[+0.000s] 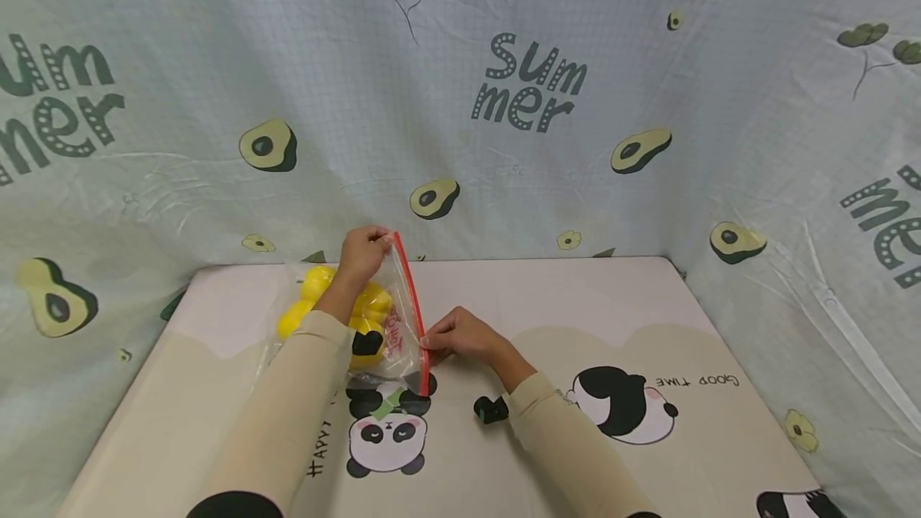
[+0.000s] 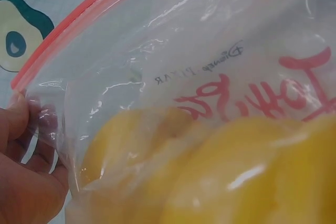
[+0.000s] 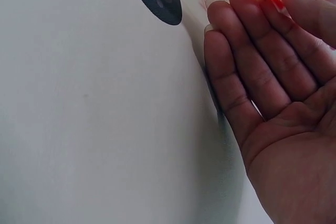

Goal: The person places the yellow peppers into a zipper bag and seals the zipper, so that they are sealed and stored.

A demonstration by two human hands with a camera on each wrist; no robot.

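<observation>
A clear zip bag (image 1: 403,294) with a red zip strip (image 1: 412,286) lies on the table, holding several rounded yellow things (image 1: 370,302) whose kind I cannot tell. My left hand (image 1: 362,254) pinches the far end of the strip. In the left wrist view, its thumb and fingers (image 2: 18,111) grip the bag's corner beside the yellow shapes (image 2: 226,171). My right hand (image 1: 464,336) pinches the red strip nearer its front end. The right wrist view has that thumb (image 3: 310,17) against the red edge, the other fingers (image 3: 257,56) extended alongside.
The bag rests on a pale table mat (image 1: 540,310) printed with a panda (image 1: 388,440) and other cartoon animals. A light curtain (image 1: 460,102) with avocado prints stands behind the table and at both sides.
</observation>
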